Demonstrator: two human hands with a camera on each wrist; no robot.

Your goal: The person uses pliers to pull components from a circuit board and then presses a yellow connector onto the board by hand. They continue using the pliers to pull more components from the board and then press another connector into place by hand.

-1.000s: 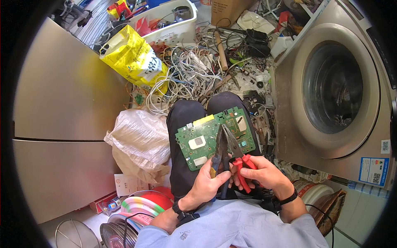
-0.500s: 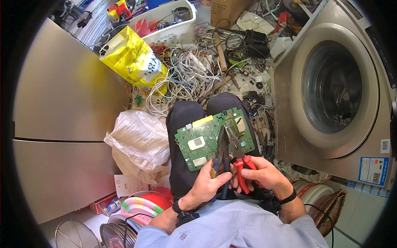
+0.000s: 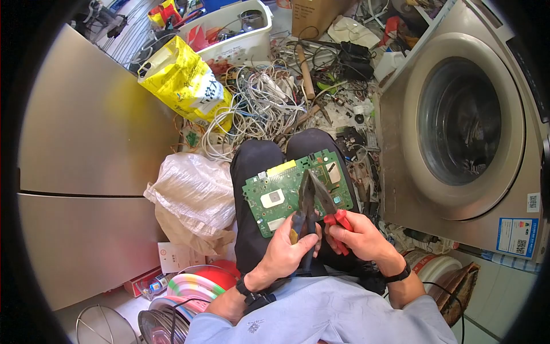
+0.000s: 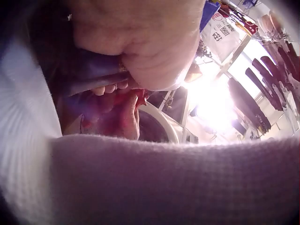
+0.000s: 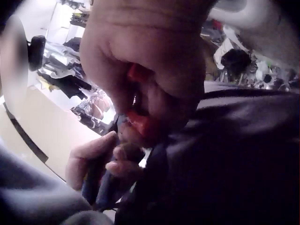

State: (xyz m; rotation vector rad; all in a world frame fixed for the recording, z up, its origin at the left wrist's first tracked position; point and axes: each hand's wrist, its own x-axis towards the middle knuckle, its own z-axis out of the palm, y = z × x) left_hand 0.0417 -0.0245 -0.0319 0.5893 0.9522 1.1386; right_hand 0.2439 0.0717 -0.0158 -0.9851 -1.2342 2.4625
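The left hand (image 3: 285, 250) has its fingers clenched round dark-handled pliers (image 3: 305, 202), and the right hand (image 3: 362, 236) grasps red-handled pliers (image 3: 327, 202). Both tips meet on the green circuit board (image 3: 269, 195), which lies loose across the knees (image 3: 258, 157). A hard twist could probably slide it off or snap a part. It looks flat, crowded with components and yellow-edged.

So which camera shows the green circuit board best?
The head view: the green circuit board lies in plain sight on the person's lap, under the dark-handled pliers and red-handled pliers. The left wrist view shows the left hand up close, the right wrist view the right hand; no board there.
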